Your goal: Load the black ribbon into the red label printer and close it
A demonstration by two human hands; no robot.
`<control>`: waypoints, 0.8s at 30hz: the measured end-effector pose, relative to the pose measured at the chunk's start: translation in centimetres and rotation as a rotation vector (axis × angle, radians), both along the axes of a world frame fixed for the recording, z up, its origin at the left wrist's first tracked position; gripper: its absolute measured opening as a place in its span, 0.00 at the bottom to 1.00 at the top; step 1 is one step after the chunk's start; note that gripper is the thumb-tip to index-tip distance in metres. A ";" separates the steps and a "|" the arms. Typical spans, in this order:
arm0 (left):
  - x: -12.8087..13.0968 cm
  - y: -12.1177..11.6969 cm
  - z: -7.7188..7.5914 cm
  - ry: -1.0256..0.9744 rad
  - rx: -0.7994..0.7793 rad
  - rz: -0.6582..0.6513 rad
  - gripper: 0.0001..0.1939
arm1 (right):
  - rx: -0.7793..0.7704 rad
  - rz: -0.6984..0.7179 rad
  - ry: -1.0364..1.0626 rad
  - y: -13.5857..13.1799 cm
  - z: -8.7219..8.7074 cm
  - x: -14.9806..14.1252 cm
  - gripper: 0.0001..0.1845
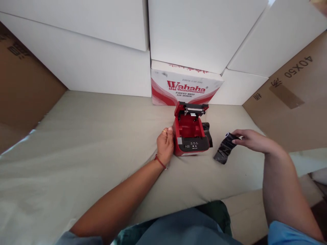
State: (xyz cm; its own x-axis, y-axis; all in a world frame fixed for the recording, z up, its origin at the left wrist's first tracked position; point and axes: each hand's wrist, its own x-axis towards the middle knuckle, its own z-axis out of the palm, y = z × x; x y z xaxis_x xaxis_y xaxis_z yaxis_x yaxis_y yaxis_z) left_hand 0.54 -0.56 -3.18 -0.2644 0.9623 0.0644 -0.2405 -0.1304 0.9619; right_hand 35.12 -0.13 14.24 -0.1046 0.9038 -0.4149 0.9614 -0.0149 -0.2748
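A small red receipt printer point(178, 146) stands on the cloth-covered surface, its lid point(193, 109) tipped up and back. The red paper bay inside shows no roll, and a black panel with small buttons faces me. My left hand point(165, 144) is closed against the printer's left side, with the fingertips partly hidden. Off to the right, my right hand point(246, 140) pinches a black paper roll point(224, 149) by its upper end, and a loose strip hangs down-left from it. A second black roll point(206, 131) lies against the printer's right side, partly hidden by it.
Behind the printer sits a red-and-white Wahaha carton point(187, 85), below stacked white boxes point(199, 34). Brown cardboard boxes stand at the left point(28, 85) and right point(293, 92). A pale cloth point(89, 136) covers the work surface, its front edge near my lap.
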 end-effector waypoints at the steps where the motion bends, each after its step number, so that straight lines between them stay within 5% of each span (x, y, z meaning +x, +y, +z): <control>1: 0.0 0.0 0.1 0.004 -0.003 -0.023 0.30 | -0.026 0.002 -0.086 0.6 -0.8 0.2 0.14; 5: 0.2 0.4 0.0 -0.062 -0.019 0.024 0.26 | 0.015 0.034 -0.246 2.6 -3.1 -1.6 0.19; 11: 0.1 0.6 0.0 -0.040 0.001 0.049 0.12 | 0.212 0.135 -0.199 5.2 -5.4 -7.4 0.31; 15: -0.1 0.2 0.3 0.028 0.030 0.017 0.12 | 0.246 0.205 -0.183 6.6 -6.7 -10.4 0.31; 19: -0.1 0.1 0.5 0.069 0.030 -0.010 0.13 | 0.241 0.214 -0.212 6.3 -5.8 -10.4 0.23; 24: 0.1 0.3 0.6 0.065 0.002 -0.020 0.11 | 0.253 0.287 -0.165 4.8 -2.7 -9.7 0.23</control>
State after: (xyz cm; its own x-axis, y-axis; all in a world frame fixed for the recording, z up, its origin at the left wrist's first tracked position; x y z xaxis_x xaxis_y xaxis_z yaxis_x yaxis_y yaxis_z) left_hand 0.67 -0.30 -2.63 -0.2404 0.9671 0.0829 -0.1800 -0.1284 0.9753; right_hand 25.46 4.67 11.52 -0.3176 0.9233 -0.2161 0.9482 0.3081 -0.0770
